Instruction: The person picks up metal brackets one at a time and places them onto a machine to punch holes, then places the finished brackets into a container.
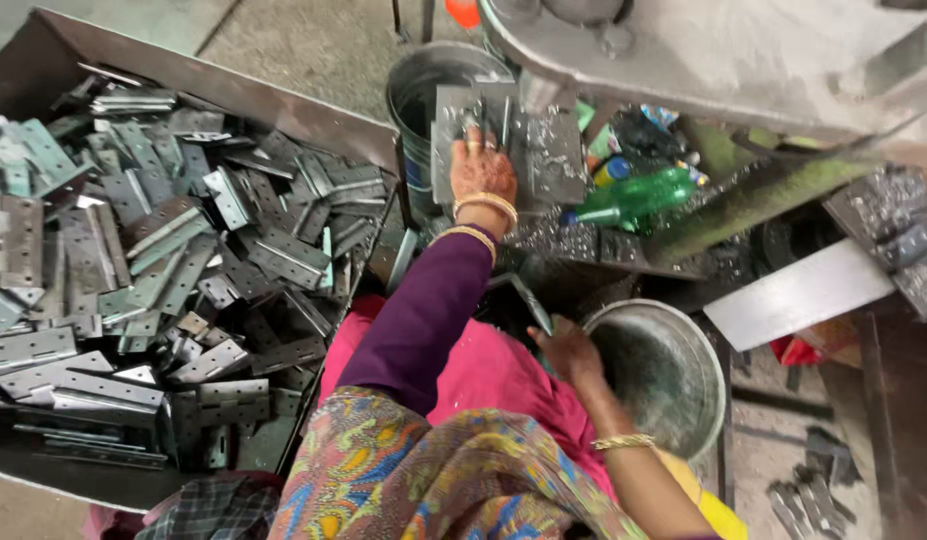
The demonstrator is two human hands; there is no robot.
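Hidden or unclear: The upper part of the grey press machine (743, 50) is cut off at the far edge. The far bucket (423, 90) is partly covered by the machine's work plate. The near end of the tray and the person's right forearm run out of view at the bottom.

Left hand: The left hand (481, 172), reaching far from a purple sleeve with gold bangles at the wrist, lies fingers spread and pressed flat on a metal hinge (473, 115) on the machine's plate. It grips nothing.

Right hand: The right hand (568, 352) sits near, at the left rim of a round steel bowl (663, 375). I cannot tell whether it is clenched or loose, or whether it holds anything.

Hinge: Grey, flat, dull sheet metal. It lies on the square work plate (543, 150), far centre, amid bright metal shavings.

Packages: A green plastic bottle (633, 200) lies on its side just right of the plate. A small blue and yellow container (611, 172) lies beside it, its label too small to make out.

Left side: A large metal tray (43, 50) holds a heap of loose grey hinges (183, 270), overlapping at every angle.

Right side: A pale flat board (798, 295) lies tilted. Dark metal parts (808, 500) lie on the floor, near right.
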